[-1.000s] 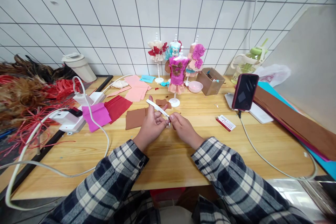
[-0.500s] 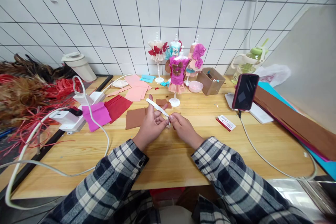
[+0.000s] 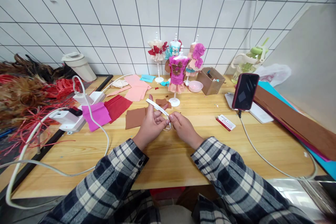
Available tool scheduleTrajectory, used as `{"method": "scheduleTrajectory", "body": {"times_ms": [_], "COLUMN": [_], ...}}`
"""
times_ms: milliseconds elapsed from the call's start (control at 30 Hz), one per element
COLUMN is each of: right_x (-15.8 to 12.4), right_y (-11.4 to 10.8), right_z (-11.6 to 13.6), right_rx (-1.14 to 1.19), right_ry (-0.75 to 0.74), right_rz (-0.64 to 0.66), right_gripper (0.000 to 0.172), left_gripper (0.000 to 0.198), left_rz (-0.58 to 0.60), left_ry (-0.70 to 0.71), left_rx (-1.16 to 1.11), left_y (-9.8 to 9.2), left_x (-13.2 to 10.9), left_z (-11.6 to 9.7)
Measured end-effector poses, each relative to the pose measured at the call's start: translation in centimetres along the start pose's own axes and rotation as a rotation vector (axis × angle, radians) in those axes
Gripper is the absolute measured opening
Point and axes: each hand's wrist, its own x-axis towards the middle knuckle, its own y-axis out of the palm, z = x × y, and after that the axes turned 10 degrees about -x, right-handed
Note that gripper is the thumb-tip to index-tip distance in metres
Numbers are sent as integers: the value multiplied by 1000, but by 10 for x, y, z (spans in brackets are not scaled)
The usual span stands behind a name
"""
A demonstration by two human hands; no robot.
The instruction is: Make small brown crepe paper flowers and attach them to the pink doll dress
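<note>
Both hands meet above the middle of the table. My left hand [image 3: 152,124] is closed around a narrow white tape [image 3: 157,107], whose stiff, long side slants across my fingers; it looks like a thin roll seen edge-on. Thumb and fingertips of my right hand [image 3: 183,126] pinch at its lower right end, where a small white loop hangs between the hands. Brown paper pieces [image 3: 135,118] lie just behind my left hand. Beyond the hands stands a small dress form [image 3: 178,73] in a magenta top with a brown bow and a peach skirt.
More dressed forms [image 3: 196,56] stand near the tiled wall, beside a pink bowl [image 3: 195,86] and a brown box [image 3: 211,81]. Red paper [image 3: 118,107], magenta paper [image 3: 96,116] and a power strip [image 3: 69,120] with cables lie left. A propped phone [image 3: 245,92] and a small card [image 3: 225,123] are right.
The small white loop between my hands shows slightly larger now. Both hands stay almost where they were.
</note>
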Motion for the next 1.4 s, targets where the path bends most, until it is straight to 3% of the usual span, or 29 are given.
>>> {"method": "scheduleTrajectory", "body": {"times_ms": [1400], "right_x": [-1], "right_y": [0], "right_z": [0], "right_rx": [-6], "right_ry": [9], "right_rz": [6], "right_gripper": [33], "left_gripper": [109], "left_rz": [0], "left_ry": [52], "left_rx": [207], "left_y": [2], "left_x": [-2], "left_z": [3]}}
